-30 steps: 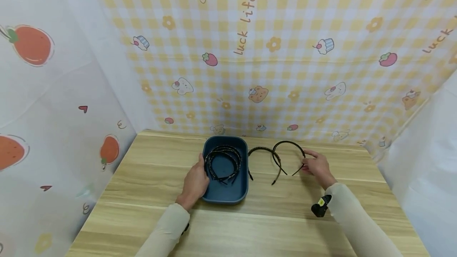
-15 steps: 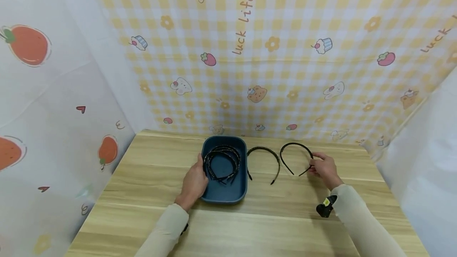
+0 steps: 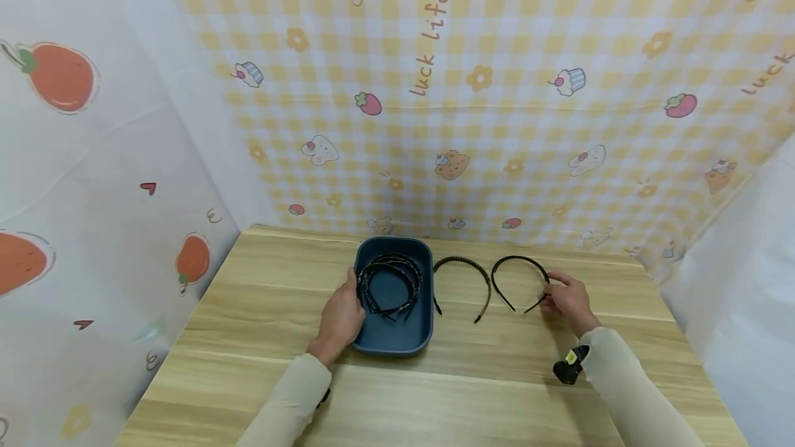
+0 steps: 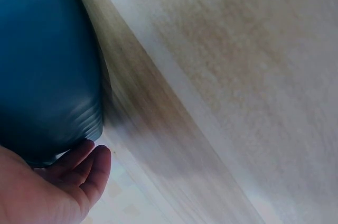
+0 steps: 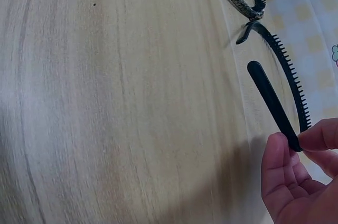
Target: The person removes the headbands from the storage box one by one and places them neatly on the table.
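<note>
A black toothed headband (image 3: pixel 518 258) is pinched at one leg between the thumb and fingers of my right hand (image 3: pixel 568 299). The right wrist view shows that smooth leg (image 5: pixel 272 100) and the teeth along the inner side of the band. Just left of it, a black-and-gold headband (image 3: pixel 459 259) lies beside the dark blue bin (image 3: pixel 390 340). Several dark headbands (image 3: pixel 410 274) lie looped together inside the bin. My left hand (image 3: pixel 339 316) grips the bin's left wall, its fingers bent at a corner in the left wrist view.
The bin and headbands are near the back of the light wood table (image 3: pixel 428 399). Behind it hangs a yellow checked curtain (image 3: pixel 478 116); printed white sheets (image 3: pixel 143 123) stand at the sides.
My right hand has moved the black headband to the right and slightly nearer, so it no longer overlaps the black-and-gold one. The left hand and bin have stayed in place.
</note>
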`<state>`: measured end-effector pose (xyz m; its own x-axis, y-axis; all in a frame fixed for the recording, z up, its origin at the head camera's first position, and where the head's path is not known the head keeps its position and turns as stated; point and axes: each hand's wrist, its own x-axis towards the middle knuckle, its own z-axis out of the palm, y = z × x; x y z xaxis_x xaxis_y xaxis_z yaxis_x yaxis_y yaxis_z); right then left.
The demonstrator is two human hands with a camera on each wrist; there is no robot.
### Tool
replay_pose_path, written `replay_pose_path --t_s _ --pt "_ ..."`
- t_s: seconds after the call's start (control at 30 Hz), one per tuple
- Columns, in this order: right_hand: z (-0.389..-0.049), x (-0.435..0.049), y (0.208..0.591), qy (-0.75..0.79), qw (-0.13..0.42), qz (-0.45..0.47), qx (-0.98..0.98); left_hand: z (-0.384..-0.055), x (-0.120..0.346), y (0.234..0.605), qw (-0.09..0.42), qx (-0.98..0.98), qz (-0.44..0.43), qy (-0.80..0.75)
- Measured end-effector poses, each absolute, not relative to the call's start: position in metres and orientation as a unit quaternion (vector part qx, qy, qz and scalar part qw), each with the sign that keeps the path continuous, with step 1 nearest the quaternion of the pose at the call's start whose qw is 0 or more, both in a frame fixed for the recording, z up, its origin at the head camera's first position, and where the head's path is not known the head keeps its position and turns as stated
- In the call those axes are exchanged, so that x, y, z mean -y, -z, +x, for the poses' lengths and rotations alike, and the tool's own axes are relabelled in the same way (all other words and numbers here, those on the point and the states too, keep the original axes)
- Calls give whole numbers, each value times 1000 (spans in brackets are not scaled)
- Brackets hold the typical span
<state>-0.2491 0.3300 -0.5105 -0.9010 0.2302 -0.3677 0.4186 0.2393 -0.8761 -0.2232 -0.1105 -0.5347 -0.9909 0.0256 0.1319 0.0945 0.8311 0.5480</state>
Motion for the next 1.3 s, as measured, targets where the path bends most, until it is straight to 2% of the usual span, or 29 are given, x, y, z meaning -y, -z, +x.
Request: replay_pose_path --t_s 0.23,0.57,0.93,1.3 --pt "-250 -330 515 590 79 206 -777 -223 109 538 80 954 -37 288" --pt "-248 -339 519 541 89 183 -816 -220 108 533 47 953 -35 298" --pt "-246 -335 520 533 91 177 -822 -219 110 533 54 953 -35 296" --pt "-247 -328 515 476 49 188 -858 -219 110 531 58 955 -41 288"
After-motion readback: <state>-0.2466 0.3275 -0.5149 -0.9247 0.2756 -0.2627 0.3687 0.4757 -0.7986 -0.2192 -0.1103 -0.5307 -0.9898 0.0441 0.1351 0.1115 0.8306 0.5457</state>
